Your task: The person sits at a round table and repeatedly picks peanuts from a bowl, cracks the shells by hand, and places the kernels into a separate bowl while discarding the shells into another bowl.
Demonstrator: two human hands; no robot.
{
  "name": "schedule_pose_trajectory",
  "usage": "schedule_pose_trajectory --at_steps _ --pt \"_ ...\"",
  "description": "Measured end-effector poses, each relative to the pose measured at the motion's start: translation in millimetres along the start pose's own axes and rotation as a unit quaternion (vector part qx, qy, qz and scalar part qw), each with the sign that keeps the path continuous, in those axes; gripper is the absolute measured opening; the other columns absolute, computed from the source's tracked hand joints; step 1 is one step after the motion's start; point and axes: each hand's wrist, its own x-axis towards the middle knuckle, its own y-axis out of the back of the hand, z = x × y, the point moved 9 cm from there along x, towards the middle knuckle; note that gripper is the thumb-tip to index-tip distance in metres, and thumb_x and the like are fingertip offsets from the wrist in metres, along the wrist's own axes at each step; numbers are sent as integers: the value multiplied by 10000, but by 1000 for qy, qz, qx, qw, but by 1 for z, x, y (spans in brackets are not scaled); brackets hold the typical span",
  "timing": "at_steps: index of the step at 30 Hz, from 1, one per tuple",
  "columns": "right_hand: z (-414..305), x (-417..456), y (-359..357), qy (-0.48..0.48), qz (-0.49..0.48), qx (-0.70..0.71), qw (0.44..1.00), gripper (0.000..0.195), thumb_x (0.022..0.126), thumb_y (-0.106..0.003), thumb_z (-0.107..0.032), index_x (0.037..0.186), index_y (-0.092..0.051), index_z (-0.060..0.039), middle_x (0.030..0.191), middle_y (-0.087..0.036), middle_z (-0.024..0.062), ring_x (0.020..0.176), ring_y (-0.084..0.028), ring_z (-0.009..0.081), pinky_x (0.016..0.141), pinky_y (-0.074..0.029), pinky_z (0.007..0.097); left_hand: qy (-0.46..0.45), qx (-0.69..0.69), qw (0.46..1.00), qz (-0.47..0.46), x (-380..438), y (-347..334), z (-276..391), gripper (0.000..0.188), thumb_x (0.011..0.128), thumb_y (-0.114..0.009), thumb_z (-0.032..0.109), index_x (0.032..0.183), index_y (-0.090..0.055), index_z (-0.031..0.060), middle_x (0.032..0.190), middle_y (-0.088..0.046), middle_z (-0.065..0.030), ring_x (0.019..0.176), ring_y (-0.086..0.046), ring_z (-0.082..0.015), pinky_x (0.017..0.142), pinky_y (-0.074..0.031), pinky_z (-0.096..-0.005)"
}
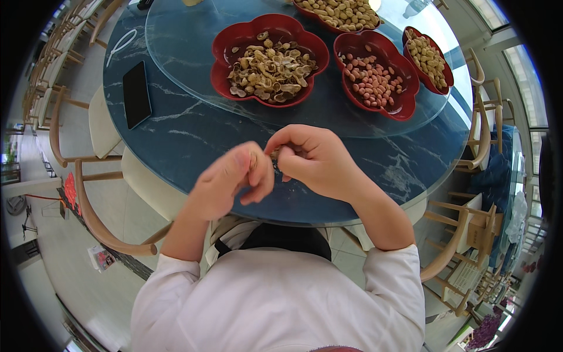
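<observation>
My left hand (237,180), a little blurred, is over the near part of the round table with its fingers curled. Fingertips of my right hand (312,160) pinch a small tan piece, apparently peanut shell (275,154), between the two hands. Beyond them a red flower-shaped bowl (220,81) holds broken peanut shells (268,70). To its right, another red bowl (402,112) contains shelled pink peanuts (374,83). Whole peanuts in the shell (343,13) fill a bowl at the top, and more (426,59) lie in a bowl at the right. Whether my left hand holds anything is hidden.
The bowls stand on a glass turntable (184,75) over the blue marbled table (176,145). A dark smartphone (137,94) and a looped white cable (121,44) lie at the left. Wooden chairs (101,226) surround the table. Small crumbs lie near my hands.
</observation>
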Motion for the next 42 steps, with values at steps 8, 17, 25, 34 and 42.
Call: schedule_pose_trajectory --at_steps 8,17,25,34,42 --pt "-4 1 -14 40 -41 -64 996 157 941 -592 -58 1046 -675 24 800 -609 20 703 -537 90 646 -462 262 -250 675 683 -125 146 -83 67 271 1060 -446 232 1000 -593 12 914 -630 -159 902 -646 -385 752 -512 -464" --pt "-2 3 -9 42 -46 -88 994 163 948 -605 -61 1057 -683 30 832 -616 41 716 -553 98 674 -480 270 -25 724 682 -105 215 -70 32 481 1064 -445 428 1089 -729 41 1011 -742 -170 929 -713 -339 863 -550 -451" --pt "-8 3 -12 73 -46 -114 990 173 948 -608 -71 1068 -688 24 831 -625 48 726 -563 111 694 -494 284 -58 726 680 -82 218 -67 39 442 1037 -458 377 1126 -715 29 951 -740 -186 885 -712 -333 846 -554 -432" --pt "-9 2 -12 76 -49 -129 987 173 940 -611 -60 1074 -689 17 840 -626 49 724 -564 108 687 -491 280 -79 712 688 -114 219 -70 34 388 962 -528 271 1209 -712 35 1052 -726 -182 963 -702 -328 906 -548 -413" --pt "-11 1 -13 102 -44 -143 983 175 941 -612 -62 1076 -691 18 898 -648 79 755 -596 145 717 -503 299 -154 697 682 -158 213 -72 27 359 987 -555 189 1291 -693 56 1195 -628 -170 1009 -668 -334 904 -535 -400"
